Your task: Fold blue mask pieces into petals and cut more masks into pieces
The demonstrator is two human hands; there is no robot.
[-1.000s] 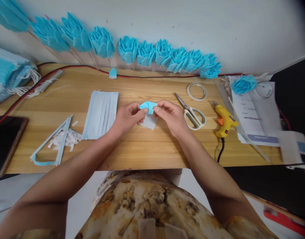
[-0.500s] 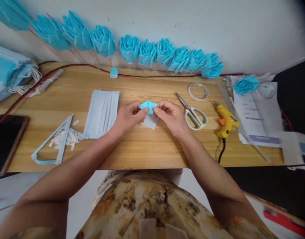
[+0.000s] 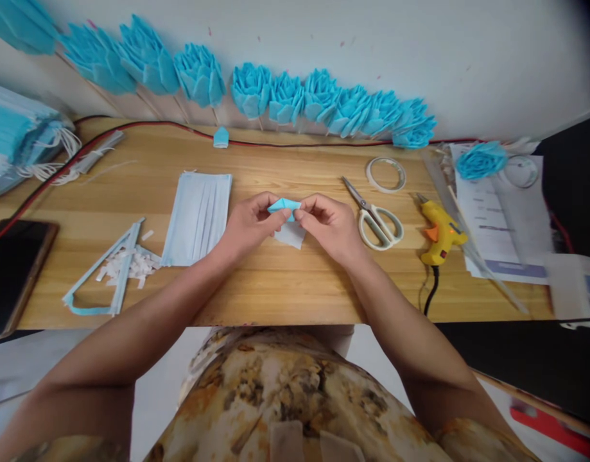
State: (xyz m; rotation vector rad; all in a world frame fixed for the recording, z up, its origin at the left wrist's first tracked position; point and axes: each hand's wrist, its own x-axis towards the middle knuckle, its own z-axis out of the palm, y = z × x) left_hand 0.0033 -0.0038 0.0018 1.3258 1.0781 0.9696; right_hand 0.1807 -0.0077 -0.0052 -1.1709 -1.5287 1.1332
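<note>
My left hand [image 3: 249, 224] and my right hand [image 3: 329, 224] meet over the middle of the wooden table [image 3: 285, 289]. Both pinch a small folded piece of blue mask fabric [image 3: 284, 206], thumbs and forefingers closed on its top fold. A pale lower flap of the piece [image 3: 291, 235] hangs between the hands and touches the table. A flat pleated face mask [image 3: 197, 218] lies just left of my left hand.
White-handled scissors [image 3: 376, 218], a tape roll [image 3: 385, 174] and a yellow glue gun [image 3: 439, 234] lie to the right, with papers [image 3: 497, 218] beyond. Blue fabric flowers [image 3: 295, 99] line the wall. Mask trimmings [image 3: 116, 266], a phone [image 3: 10, 269] and a mask stack [image 3: 15, 144] sit left.
The fingers of both hands have closed in tighter on the blue fold, which looks flatter and narrower. The view has shifted slightly; the arms stay in place.
</note>
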